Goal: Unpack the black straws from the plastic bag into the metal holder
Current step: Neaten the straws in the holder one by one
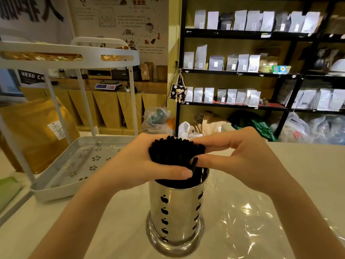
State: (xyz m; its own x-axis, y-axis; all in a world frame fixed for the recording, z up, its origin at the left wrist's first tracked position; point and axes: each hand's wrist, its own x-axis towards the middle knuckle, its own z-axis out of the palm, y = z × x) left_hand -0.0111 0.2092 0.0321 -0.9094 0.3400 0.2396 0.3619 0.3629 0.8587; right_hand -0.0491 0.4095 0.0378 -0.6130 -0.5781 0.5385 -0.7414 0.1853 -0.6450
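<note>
A shiny metal holder (177, 217) with dark cut-outs stands upright on the white table, near its front edge. A thick bundle of black straws (175, 152) stands in it, their tops sticking out above the rim. My left hand (134, 165) wraps the bundle from the left, thumb across its front. My right hand (237, 156) pinches the bundle's top from the right with fingertips. The clear plastic bag (248, 212) lies flat and crumpled on the table to the right of the holder.
A white metal rack with a perforated tray (78, 165) stands on the table at the left. A green item (7, 189) lies at the far left edge. Black shelves (242, 71) of pouches line the back wall, beyond the table.
</note>
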